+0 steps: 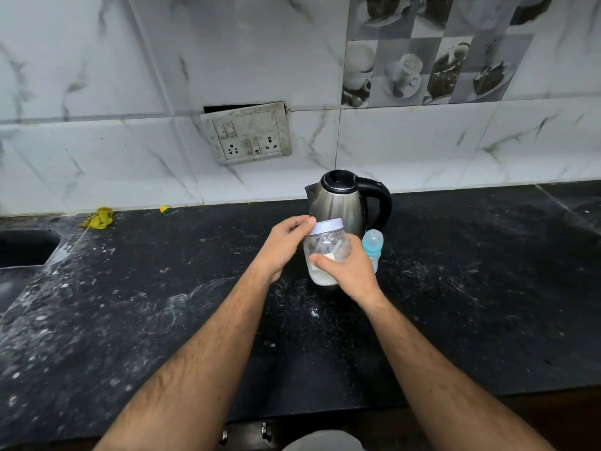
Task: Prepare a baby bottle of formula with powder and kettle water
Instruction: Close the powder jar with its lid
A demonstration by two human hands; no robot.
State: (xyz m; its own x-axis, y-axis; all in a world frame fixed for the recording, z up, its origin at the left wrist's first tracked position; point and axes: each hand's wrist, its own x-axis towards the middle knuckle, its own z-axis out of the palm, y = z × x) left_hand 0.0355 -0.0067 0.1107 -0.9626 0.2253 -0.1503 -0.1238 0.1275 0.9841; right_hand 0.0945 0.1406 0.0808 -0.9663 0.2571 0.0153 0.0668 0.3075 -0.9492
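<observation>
On the black kitchen counter (162,320) my right hand (349,271) wraps around the upright powder jar (325,252) in front of the kettle (341,200), and my left hand (286,242) pinches its lid (327,226) on top, ready to twist.

Jar (327,252) front of kettle (338,203), bottle (372,245) rt.

I'm looking at a home kitchen. Black stone counter (130,314) under both my hands, w/ a sink cutout (26,249) far off past my left hand. Marble-look wall tiles (97,92) straight ahead, plus decor tiles w/ coffee cup prints (422,70) up beyond my right hand. Grimy switch/socket plate (246,133) on the wall above my hands. Steel elec. kettle (341,200) just behind them.
</observation>
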